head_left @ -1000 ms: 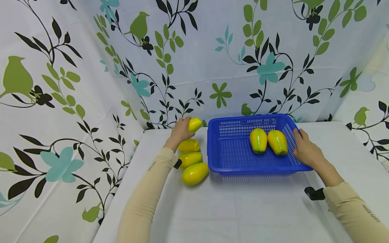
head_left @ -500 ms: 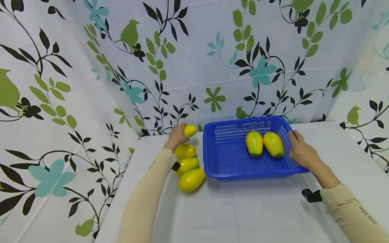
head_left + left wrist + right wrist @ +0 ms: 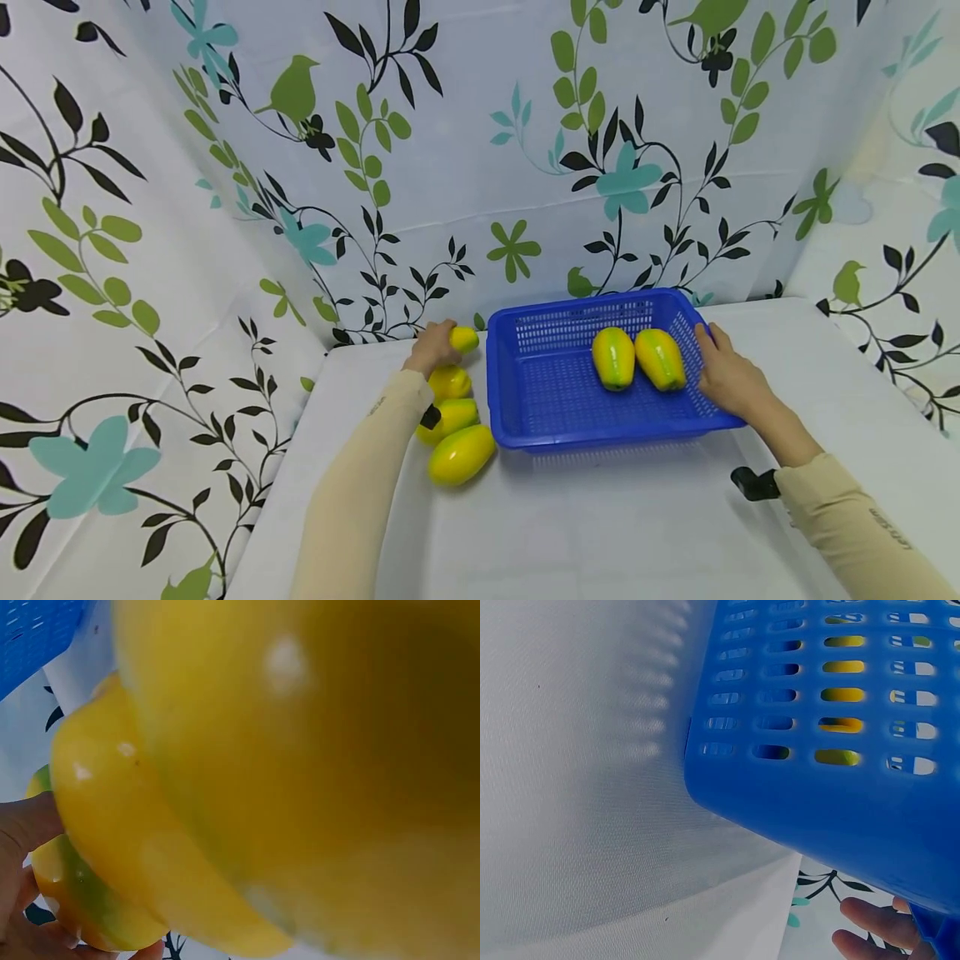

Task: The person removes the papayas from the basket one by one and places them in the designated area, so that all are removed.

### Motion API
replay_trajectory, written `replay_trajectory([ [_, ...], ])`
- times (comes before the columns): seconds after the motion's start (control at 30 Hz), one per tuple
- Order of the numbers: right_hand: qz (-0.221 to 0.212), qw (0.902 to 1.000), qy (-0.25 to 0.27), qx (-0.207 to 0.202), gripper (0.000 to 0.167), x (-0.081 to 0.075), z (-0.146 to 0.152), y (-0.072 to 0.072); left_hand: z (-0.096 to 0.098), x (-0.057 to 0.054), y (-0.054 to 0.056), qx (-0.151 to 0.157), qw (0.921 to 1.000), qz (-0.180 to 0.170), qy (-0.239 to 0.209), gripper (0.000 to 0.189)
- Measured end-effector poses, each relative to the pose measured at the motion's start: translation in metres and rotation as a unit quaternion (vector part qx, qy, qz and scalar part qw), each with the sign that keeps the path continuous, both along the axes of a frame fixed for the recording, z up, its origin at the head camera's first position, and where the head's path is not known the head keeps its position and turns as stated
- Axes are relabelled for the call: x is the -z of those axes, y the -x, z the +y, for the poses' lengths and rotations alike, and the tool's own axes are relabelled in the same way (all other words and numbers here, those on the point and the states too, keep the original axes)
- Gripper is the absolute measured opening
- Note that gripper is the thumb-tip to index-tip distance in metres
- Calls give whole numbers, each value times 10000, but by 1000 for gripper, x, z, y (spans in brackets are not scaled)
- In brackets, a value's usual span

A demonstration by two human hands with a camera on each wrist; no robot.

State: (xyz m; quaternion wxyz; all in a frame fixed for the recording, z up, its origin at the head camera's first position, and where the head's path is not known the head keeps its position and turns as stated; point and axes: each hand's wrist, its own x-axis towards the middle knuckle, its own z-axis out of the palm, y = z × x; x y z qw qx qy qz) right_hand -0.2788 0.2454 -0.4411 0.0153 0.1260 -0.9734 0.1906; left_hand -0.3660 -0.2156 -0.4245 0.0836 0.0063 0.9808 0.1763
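At the far end of a row of oblong yellow fruits, my left hand [image 3: 432, 348] grips one yellow fruit [image 3: 464, 339]. In the left wrist view, thumb and fingers wrap this green-streaked fruit [image 3: 112, 915], partly hidden behind nearer ones. Three more yellow fruits lie in line toward me: a far one [image 3: 450, 383], a middle one [image 3: 456, 417] and a near one [image 3: 462, 455]. My right hand [image 3: 733, 379] grips the right rim of a blue plastic basket [image 3: 600, 439]. Two green-striped yellow fruits, one left [image 3: 613, 358] and one right [image 3: 660, 359], lie inside it.
The basket stands on a white-covered table [image 3: 585, 525], just right of the row. A white patterned curtain [image 3: 450, 183] rises behind the table and along both sides. Black wrist mounts show at each sleeve.
The head view has shifted, so the scene sits lower and further left. My left hand keeps hold of its fruit, now slightly nearer the row. My right hand stays on the basket rim.
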Motion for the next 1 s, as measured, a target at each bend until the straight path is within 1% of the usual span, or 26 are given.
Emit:
replay_trajectory([
  [0.1,42,10000,11,-30,71,2,-2,-1,-2,4,-1,18,9998,-212,25,73],
  [0.2,105,9999,31,-54,70,3,-4,-1,-4,6,-2,23,9988,-470,-145,71],
  [0.3,112,9999,44,-55,70,2,-5,-1,-7,5,-2,6,9965,-778,-308,72],
  [0.37,87,9999,48,-47,70,2,-5,0,-7,4,0,32,9951,-930,-319,73],
  [0.5,18,10000,6,42,71,1,-1,1,-4,1,6,97,9930,-1131,-317,75],
  [0.6,-11,10000,-9,52,71,0,-1,2,-3,-3,6,123,9921,-1200,-350,76],
  [0.67,-43,10000,-11,48,71,0,-1,2,-1,-6,5,245,9924,-1150,-365,76],
  [0.73,-68,10000,-5,50,71,0,-1,2,1,-11,4,425,9936,-984,-355,75],
  [0.83,-61,10000,-6,52,72,0,-1,2,3,-18,0,646,9950,-644,-395,72],
  [1.0,-106,9999,-23,52,72,-1,-1,2,6,-29,-5,811,9962,-125,-283,67],
])
